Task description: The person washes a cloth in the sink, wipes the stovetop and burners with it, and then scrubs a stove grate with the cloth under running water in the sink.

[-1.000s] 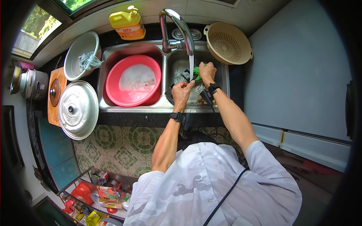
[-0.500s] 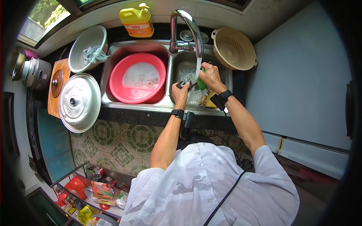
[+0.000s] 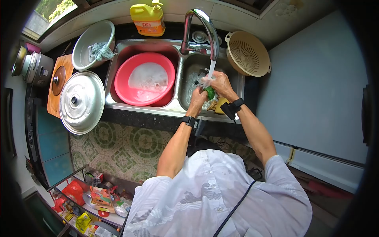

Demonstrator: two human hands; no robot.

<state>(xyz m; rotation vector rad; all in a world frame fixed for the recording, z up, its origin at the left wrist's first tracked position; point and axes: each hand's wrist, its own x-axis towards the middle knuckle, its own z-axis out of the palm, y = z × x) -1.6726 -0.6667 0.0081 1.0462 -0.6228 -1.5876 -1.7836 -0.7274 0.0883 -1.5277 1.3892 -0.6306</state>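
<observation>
Both hands are together under the running faucet [image 3: 201, 23], over the right sink basin [image 3: 185, 93]. My left hand [image 3: 196, 99] is closed, its fingertips at a green thing [image 3: 209, 93] that may be a scrubber. Just above it my right hand [image 3: 221, 84] curls inward with closed fingers, under the stream. Splashing water and the fingers hide what they grip. Part of a dark object [image 3: 202, 72] shows beyond the fingers. Below the right hand lie a yellow piece [image 3: 221, 106] and a knobbly brown piece [image 3: 212, 105], perhaps ginger.
A pink basin [image 3: 121, 85] of sudsy water fills the left sink. A beige colander [image 3: 248, 55] stands at right, a yellow detergent jug [image 3: 147, 19] behind. At left are a pale basin [image 3: 79, 53] with a cloth, a metal lid [image 3: 85, 104] and a wooden board [image 3: 54, 98].
My left hand has moved right and up, close against the right hand. Water now splashes over the right fingers, and the dark thing by the left fingers no longer shows there.
</observation>
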